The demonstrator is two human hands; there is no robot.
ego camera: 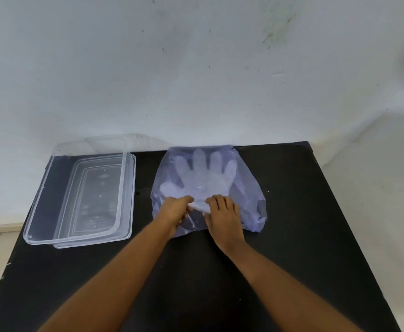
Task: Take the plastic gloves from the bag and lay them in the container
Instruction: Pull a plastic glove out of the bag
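Black worktop (292, 236); bag (249, 188) centre, gloves (203, 178) inside, fingertips pointing away toward wall; left hand (173, 212) and right hand (223, 216) fingers curled, pinching bag's near edge; container (52, 188) left, empty.

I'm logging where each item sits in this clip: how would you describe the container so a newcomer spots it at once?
Start at the black table against the pale wall. On its left side, apart from the bluish bag that both hands work at, lies the container. It is a clear, rigid, rectangular box, open on top with nothing in it, unlike the soft bag, which holds the gloves.
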